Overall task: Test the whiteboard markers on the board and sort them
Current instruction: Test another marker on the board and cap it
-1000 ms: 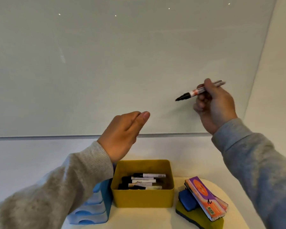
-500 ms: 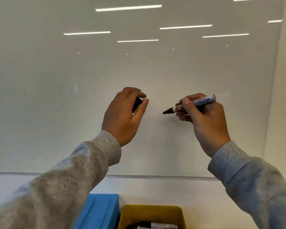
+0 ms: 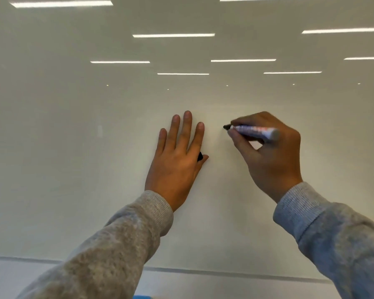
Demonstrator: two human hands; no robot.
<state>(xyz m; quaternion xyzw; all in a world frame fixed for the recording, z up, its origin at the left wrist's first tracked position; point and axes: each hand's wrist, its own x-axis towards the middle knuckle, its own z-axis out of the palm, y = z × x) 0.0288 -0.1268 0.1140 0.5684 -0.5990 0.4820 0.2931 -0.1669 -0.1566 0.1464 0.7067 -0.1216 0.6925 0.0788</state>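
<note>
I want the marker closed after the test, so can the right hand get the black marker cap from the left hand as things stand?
Probably yes, with some help. The black marker cap sits tucked under the thumb of the left hand, flat on the white glass whiteboard. The right hand is close, but grips the white-barrelled marker.

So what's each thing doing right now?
Marker: uncapped, tip at the board, no line visible yet.
Cap: off, tucked under the left thumb.
Left hand: fingers straight, flat on the board.
Right hand: grips the marker.
Board: no marks visible.
</note>
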